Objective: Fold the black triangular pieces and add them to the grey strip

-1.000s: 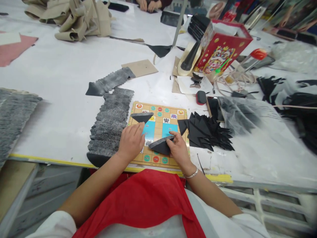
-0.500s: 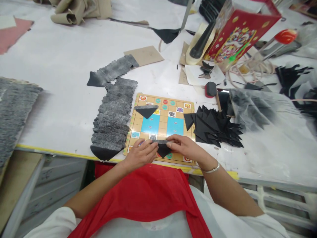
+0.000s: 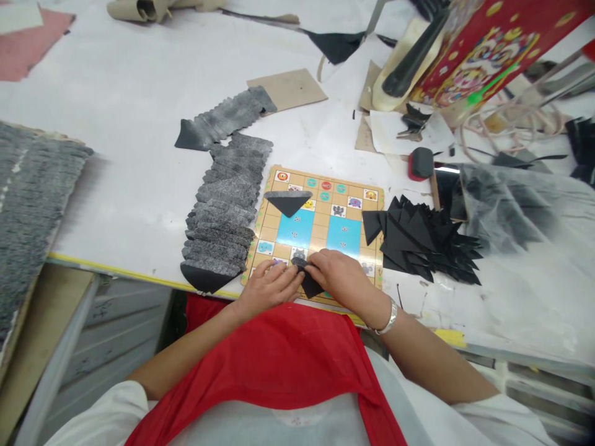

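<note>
A black triangular piece (image 3: 312, 286) with a grey folded edge lies at the near side of a printed game board (image 3: 320, 230). My left hand (image 3: 269, 286) has its fingers pressed together on the piece's left end. From the right, my right hand (image 3: 343, 277) pinches the same piece near its top edge. A second black triangle with a grey strip (image 3: 289, 203) rests on the board's upper left. Left of the board is a long overlapping stack of grey-edged pieces (image 3: 223, 210). A pile of plain black triangles (image 3: 421, 238) spreads over the board's right edge.
Behind the pile sit a small black and red box (image 3: 421, 163), clear plastic film (image 3: 506, 210) and a red patterned box (image 3: 493, 56). Brown card (image 3: 297, 90) lies beyond the grey row. A thick grey textured stack (image 3: 35, 204) stands at far left.
The whole view has shifted, so the table items appear further right and slightly higher. My right hand has come closer to my left, covering more of the black piece's edge.
</note>
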Available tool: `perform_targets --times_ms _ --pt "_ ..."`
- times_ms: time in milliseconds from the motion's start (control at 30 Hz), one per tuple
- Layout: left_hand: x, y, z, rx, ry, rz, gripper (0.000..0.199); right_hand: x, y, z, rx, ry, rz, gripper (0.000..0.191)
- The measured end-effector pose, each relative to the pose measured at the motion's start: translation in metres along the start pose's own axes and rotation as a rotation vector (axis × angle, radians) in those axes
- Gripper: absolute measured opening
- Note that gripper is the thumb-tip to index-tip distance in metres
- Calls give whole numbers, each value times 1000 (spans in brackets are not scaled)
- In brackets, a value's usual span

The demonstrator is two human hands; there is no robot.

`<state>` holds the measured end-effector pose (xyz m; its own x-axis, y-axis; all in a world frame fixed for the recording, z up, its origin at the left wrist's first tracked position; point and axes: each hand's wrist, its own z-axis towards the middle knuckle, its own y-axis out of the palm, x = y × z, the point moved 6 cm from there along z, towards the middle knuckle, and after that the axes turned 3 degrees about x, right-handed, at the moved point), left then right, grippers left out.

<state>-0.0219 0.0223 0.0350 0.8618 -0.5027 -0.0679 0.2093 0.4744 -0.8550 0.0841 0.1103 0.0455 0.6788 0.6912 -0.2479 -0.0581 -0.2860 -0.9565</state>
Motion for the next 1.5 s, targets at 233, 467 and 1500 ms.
perform_targets --times_ms 233,467,1500 --pt "-2 1 -3 -24 -97 -55 29 -10 10 -16 263 -200 9 23" --pt "-12 -2 -2 -16 -250 -110 40 -14 14 -22 375 -325 -83 27" --pt "-7 10 -4 -64 -257 -102 38 -19 16 -18 348 -374 -88 28"
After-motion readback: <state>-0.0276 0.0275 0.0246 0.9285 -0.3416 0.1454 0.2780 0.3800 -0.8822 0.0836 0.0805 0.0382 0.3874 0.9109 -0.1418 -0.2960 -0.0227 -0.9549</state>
